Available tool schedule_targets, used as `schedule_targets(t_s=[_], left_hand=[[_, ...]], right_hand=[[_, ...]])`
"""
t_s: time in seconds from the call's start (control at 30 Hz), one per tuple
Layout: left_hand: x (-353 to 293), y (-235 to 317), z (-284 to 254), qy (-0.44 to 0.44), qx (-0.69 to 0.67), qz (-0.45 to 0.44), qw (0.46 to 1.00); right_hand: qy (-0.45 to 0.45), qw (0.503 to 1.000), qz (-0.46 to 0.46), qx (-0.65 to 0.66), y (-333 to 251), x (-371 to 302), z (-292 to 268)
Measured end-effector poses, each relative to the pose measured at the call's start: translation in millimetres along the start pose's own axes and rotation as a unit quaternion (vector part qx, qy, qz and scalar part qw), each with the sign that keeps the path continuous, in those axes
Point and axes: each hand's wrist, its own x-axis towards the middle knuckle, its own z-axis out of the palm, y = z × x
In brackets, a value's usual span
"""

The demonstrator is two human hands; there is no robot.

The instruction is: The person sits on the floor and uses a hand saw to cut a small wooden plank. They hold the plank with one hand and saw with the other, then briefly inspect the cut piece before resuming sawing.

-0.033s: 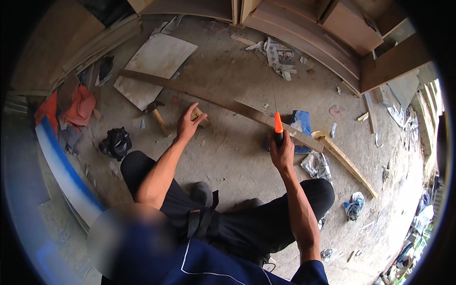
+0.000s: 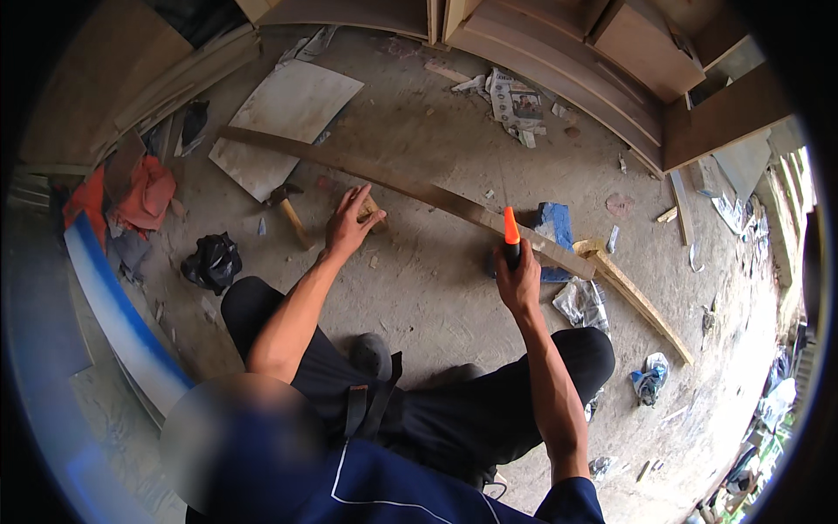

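My right hand point(image 2: 521, 281) is closed round the orange-and-black handle of a handsaw point(image 2: 512, 229); its thin blade, seen nearly edge-on, points away from me. Beneath it a long wooden plank point(image 2: 393, 182) runs from far left to near right, its right part over a blue block point(image 2: 553, 224). My left hand point(image 2: 349, 225) is open, fingers stretched, in front of the plank. Partly behind those fingers is a small wooden block point(image 2: 375, 212); whether they touch it I cannot tell. A hammer point(image 2: 293, 218) with a wooden handle lies to the left of that hand.
A pale square board point(image 2: 288, 100) lies under the plank's far end. Wooden cabinet frames point(image 2: 559, 70) line the back. A yellowish wood strip point(image 2: 642, 301) rests on the right, near crumpled plastic point(image 2: 650, 378). A black bag point(image 2: 214, 262) and red cloth point(image 2: 144, 198) are on the left.
My left hand has shifted slightly, its fingers now over more of the small wooden block. My right hand and the handsaw have hardly moved.
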Motion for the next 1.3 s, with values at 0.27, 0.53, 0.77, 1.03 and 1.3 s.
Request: schedule_targets(t_s=[0.27, 0.53, 0.77, 1.03, 1.3], left_hand=[[-16, 5, -9, -0.068, 0.176, 0.063, 0.98], [-8, 17, -27, -0.144, 0.146, -0.042, 0.978], [-7, 4, -5, -0.117, -0.068, -0.035, 0.99], [-5, -12, -6, -0.08, -0.252, -0.107, 0.958], [0, -24, 2, -0.052, -0.274, -0.16, 0.947]], right_hand=[[-0.009, 1.0, 0.028, 0.011, -6, 3, 2], [-0.019, 1.0, 0.021, 0.01, -6, 5, 3], [-0.033, 0.999, -0.006, 0.019, -12, 4, 12], [-0.029, 0.999, -0.015, 0.026, -19, 6, 18], [-0.041, 0.999, -0.011, 0.015, -26, 6, 24]])
